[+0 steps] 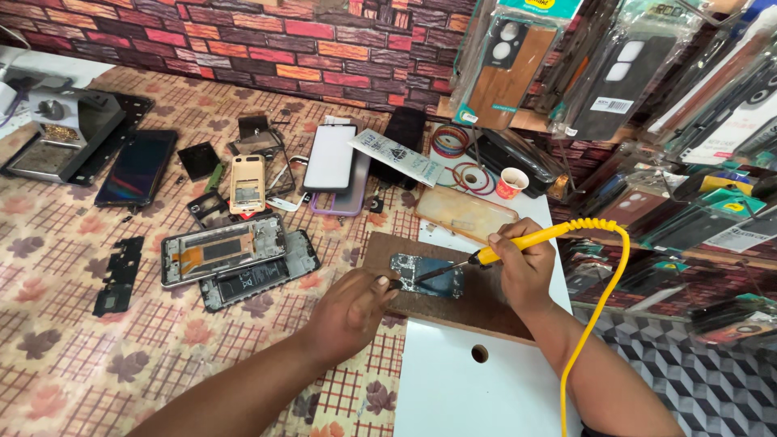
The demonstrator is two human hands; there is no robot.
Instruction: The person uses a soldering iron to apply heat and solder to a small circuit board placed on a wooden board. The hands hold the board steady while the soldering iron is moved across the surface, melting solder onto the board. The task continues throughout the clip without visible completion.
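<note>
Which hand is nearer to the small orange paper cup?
Right. The right hand, holding the yellow soldering iron, lies just below the cup; the left hand is farther, down-left.

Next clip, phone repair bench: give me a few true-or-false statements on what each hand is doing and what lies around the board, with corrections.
1. The right hand holds a yellow soldering iron. True.
2. The iron's tip points at a circuit board lying on a brown wooden board. True.
3. The left hand is lifting a black phone off the table. False: it rests at the circuit board's left edge.
4. The iron's cord is red and straight. False: it is yellow, coiled near the handle.
5. An opened phone frame lies left of the wooden board. True.
</note>
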